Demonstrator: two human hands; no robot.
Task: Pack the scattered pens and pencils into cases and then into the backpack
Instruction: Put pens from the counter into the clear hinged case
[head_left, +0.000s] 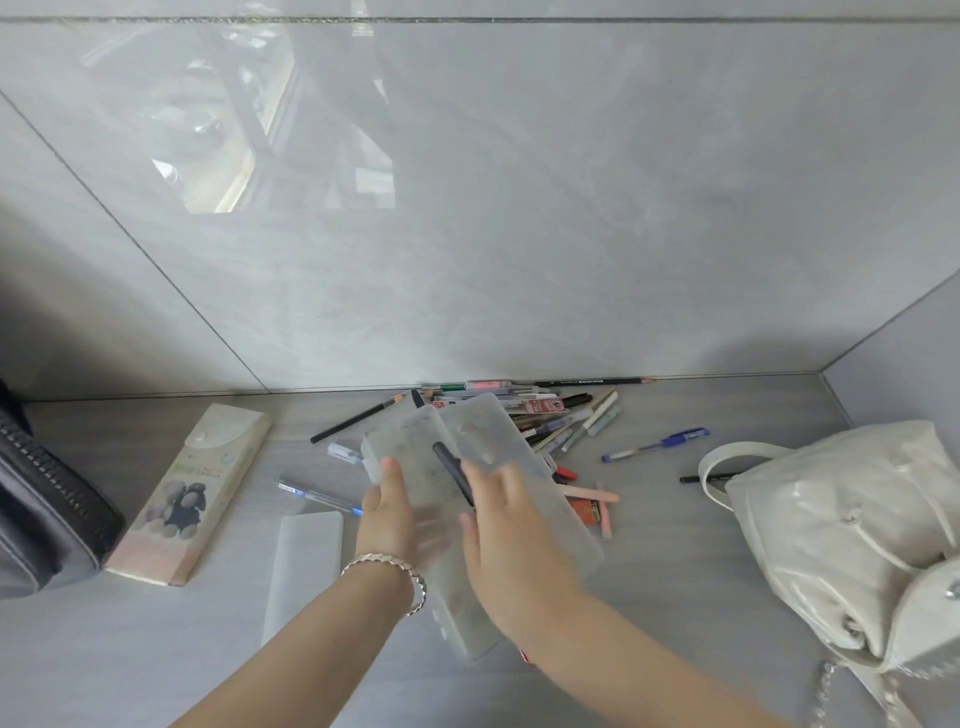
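Farthest left, a dark zipped bag (47, 509) sat at the edge of the grey table (675, 623). Just beside it lay a printed pencil case (195, 493), flap closed. Next came a flat frosted piece (306, 561) and, near its far end, a clear pen with a blue tip (318, 496).

In the middle, the left hand (387, 519), with a bracelet (389, 566) at its wrist, gripped an open frosted case (415, 447) by its left edge. The thumb lay pressed along the top; the other fingers were hidden beneath it. The right hand (511, 530) pinched a dark pen (451, 470) between thumb and forefinger, the pen lying over the case's open halves.

Behind the case, a heap of pens and pencils (566, 415) lay against the wall. Further right, a blue pen (657, 442) lay alone, and a black pen (701, 478) lay close by the strap of the white backpack (841, 525), which slumped at the right.
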